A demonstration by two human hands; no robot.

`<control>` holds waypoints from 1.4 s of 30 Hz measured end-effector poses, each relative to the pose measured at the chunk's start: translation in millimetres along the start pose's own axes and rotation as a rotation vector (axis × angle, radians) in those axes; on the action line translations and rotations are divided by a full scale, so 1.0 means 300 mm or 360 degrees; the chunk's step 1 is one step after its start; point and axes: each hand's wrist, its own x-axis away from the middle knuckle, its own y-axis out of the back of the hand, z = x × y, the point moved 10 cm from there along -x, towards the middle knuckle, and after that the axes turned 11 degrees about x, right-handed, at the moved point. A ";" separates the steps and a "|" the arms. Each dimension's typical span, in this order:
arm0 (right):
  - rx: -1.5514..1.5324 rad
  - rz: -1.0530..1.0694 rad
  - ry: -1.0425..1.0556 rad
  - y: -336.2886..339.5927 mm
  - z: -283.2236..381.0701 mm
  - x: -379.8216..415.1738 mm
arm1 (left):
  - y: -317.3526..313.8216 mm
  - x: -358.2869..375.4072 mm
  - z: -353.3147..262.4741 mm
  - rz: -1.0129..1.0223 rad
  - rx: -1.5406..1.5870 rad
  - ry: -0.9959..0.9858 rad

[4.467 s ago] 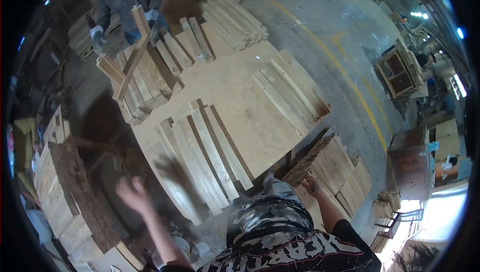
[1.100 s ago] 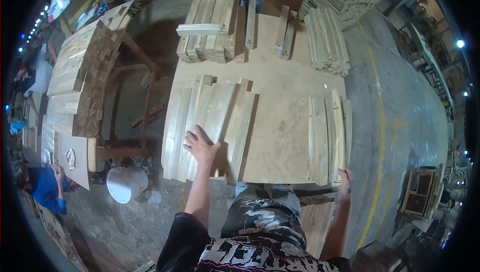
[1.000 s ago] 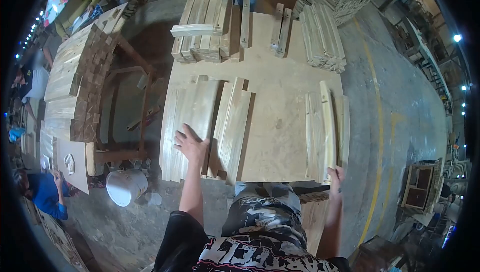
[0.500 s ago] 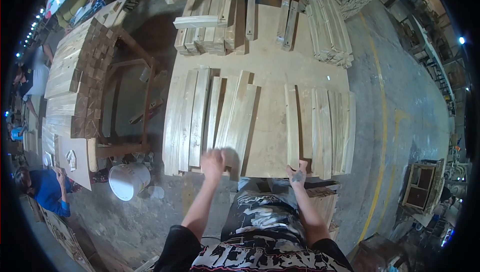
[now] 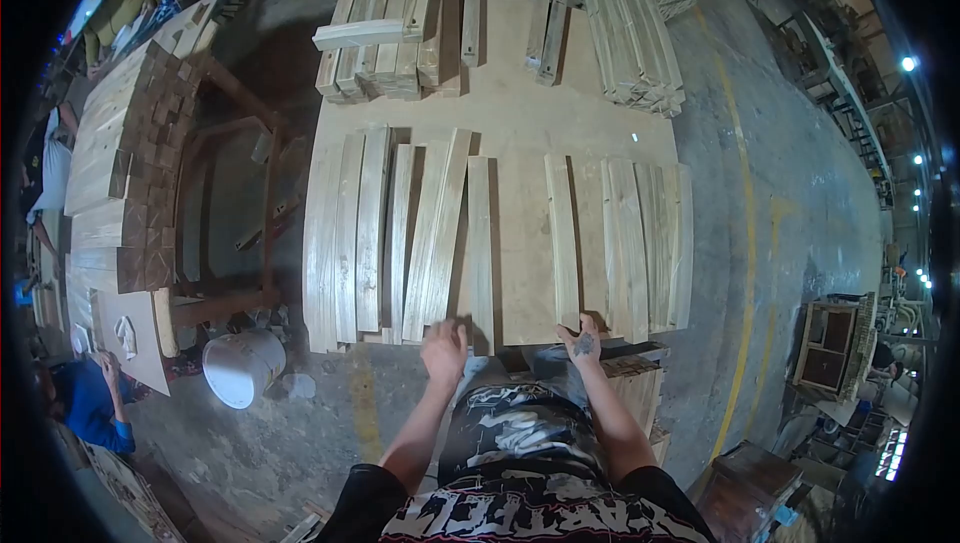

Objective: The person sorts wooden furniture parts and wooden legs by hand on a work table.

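Observation:
My left hand (image 5: 445,350) is at the near table edge, beside the near end of a single wooden piece (image 5: 481,253); its fingers are curled, and what they hold, if anything, is hidden. To its left lie several wooden pieces (image 5: 371,233) side by side, two of them slanting (image 5: 440,228). My right hand (image 5: 581,339) is at the near end of another wooden piece (image 5: 562,243), thumb and fingers spread around that end. A further group of pieces (image 5: 627,248) lies to the right of it.
Stacked wood (image 5: 378,38) and more pieces (image 5: 632,48) lie on the table's far side (image 5: 520,113). A loaded bench (image 5: 115,153) stands left, with a white bucket (image 5: 243,367) near it. A co-worker in blue (image 5: 92,403) is at lower left.
The piece near my left hand has separated from the slanting ones and now lies straighter. My left hand has shifted right relative to the table. The whole view has shifted slightly.

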 end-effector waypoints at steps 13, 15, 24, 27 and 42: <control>0.0015 0.0019 -0.0011 -0.009 -0.019 0.013 | 0.045 -0.080 -0.102 -0.0384 -0.0152 0.0149; 0.0045 0.0064 -0.0031 -0.013 -0.032 0.014 | 0.040 -0.083 -0.098 -0.0395 -0.0178 0.0182; 0.0053 0.0018 -0.0061 -0.022 -0.038 0.016 | -0.070 -0.131 -0.084 -0.0318 -0.0206 0.0264; 0.0052 0.0061 -0.0083 -0.018 -0.043 0.037 | -0.091 -0.187 -0.027 -0.0244 -0.0058 0.0235; 0.0099 0.0114 -0.0081 -0.046 -0.065 0.024 | -0.067 -0.110 0.004 -0.0335 -0.0227 -0.0017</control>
